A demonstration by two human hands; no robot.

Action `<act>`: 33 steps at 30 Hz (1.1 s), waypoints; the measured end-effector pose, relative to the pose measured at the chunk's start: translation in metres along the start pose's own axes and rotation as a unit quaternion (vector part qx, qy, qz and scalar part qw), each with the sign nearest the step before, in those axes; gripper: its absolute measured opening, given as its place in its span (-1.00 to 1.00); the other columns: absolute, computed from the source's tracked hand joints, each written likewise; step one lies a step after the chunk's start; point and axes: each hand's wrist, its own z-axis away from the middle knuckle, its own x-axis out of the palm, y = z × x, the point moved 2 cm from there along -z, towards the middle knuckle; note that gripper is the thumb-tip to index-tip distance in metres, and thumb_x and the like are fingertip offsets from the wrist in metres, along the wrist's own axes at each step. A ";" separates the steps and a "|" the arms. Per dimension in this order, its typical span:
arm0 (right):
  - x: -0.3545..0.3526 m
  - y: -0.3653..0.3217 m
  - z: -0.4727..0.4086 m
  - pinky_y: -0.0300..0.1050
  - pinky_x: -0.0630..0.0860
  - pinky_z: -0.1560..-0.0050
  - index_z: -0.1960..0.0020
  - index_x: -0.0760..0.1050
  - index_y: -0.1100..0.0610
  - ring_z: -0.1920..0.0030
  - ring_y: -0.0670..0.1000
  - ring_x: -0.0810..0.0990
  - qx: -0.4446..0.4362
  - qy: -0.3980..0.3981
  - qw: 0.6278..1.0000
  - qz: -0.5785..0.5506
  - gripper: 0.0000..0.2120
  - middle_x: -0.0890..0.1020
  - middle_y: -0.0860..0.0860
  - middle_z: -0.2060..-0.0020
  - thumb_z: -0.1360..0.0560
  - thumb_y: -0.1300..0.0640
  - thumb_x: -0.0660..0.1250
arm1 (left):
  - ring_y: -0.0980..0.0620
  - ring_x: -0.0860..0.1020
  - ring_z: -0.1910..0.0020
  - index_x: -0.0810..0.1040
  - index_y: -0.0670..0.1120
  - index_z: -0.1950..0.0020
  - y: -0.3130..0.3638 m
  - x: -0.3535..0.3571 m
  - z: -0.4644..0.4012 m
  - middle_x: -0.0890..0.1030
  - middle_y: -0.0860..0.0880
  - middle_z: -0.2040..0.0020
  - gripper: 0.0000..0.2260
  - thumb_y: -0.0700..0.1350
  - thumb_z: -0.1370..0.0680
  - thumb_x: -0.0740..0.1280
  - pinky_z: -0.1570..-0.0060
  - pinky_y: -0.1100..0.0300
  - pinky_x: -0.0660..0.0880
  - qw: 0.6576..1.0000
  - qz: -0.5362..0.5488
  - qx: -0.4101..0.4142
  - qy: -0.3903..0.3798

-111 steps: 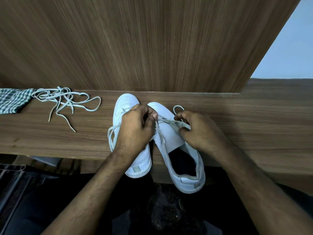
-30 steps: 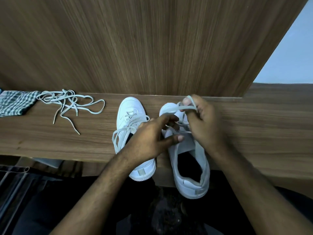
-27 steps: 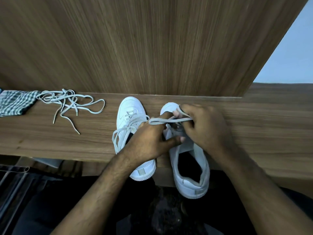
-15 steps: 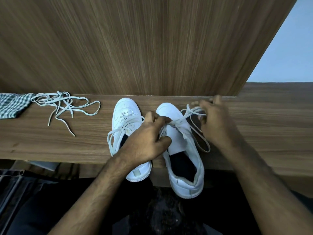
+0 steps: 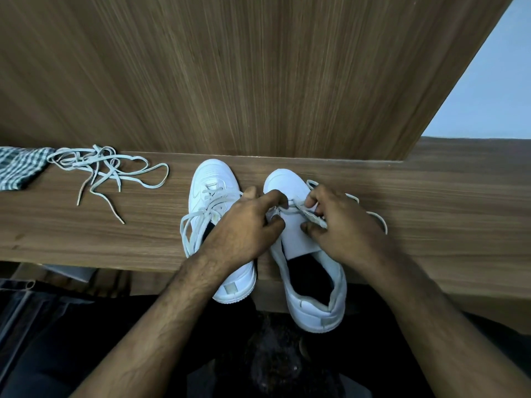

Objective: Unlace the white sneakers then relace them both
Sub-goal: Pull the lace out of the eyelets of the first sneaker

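Two white sneakers on a wooden tabletop, both hands working the lace of the right one.

The left sneaker [image 5: 218,225] and right sneaker [image 5: 304,254] stand side by side, toes toward the upright wooden panel [image 5: 230,76] at the back, heels overhanging the tabletop [image 5: 445,211] front edge. The left hand [image 5: 244,228] pinches the lace [image 5: 298,206] at the right sneaker's forward eyelets; the right hand [image 5: 342,225] pinches the same lace just beside it, its slack trailing onto the tabletop to the right. The left forearm crosses over the left sneaker, whose own lace hangs loose. Well apart to the left lie a loose spare lace [image 5: 106,173] and, touching it, a checked cloth [image 5: 20,168] at the frame edge. Bare wood stretches right of the sneakers.
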 end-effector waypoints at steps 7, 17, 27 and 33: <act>-0.006 0.004 -0.004 -0.18 0.43 0.15 0.00 0.61 -0.04 0.10 -0.05 0.61 0.052 0.026 0.998 -0.002 -0.93 0.67 -0.13 0.14 -0.52 0.05 0.43 | 0.08 0.55 0.16 0.52 -0.17 0.10 -0.005 -0.011 -0.002 0.57 -0.10 0.15 -0.76 -0.01 -0.57 0.42 0.05 0.15 0.43 0.891 0.443 -0.093 0.039; -0.001 0.018 -0.013 -0.37 0.34 0.30 0.06 0.67 -0.02 0.32 -0.26 0.53 0.051 0.048 0.994 -0.085 -0.94 0.59 -0.22 0.35 -0.48 0.06 0.51 | 0.13 0.46 0.36 0.41 -0.03 0.10 -0.012 -0.061 0.004 0.50 0.14 0.24 -0.82 -0.05 -0.69 0.26 0.38 0.22 0.39 0.964 0.202 -0.042 0.167; 0.004 0.017 -0.015 -0.15 0.41 0.20 0.04 0.63 -0.05 0.23 -0.12 0.60 0.050 0.061 0.995 -0.058 -0.92 0.66 -0.17 0.26 -0.54 -0.04 0.42 | 0.01 0.50 0.15 0.51 0.10 0.19 0.003 -0.038 0.005 0.58 0.16 0.19 -0.73 -0.08 -0.69 0.20 0.07 0.11 0.41 0.952 0.235 0.068 0.184; 0.008 0.015 -0.016 0.01 0.57 0.05 0.00 0.62 -0.06 0.12 0.00 0.65 0.062 0.065 0.995 -0.032 -0.88 0.69 -0.11 0.19 -0.54 -0.08 0.40 | 0.10 0.35 0.60 0.33 -0.02 0.18 0.010 -0.054 0.011 0.38 0.00 0.45 -0.74 -0.10 -0.71 0.07 0.53 0.27 0.30 0.649 0.749 -0.069 0.114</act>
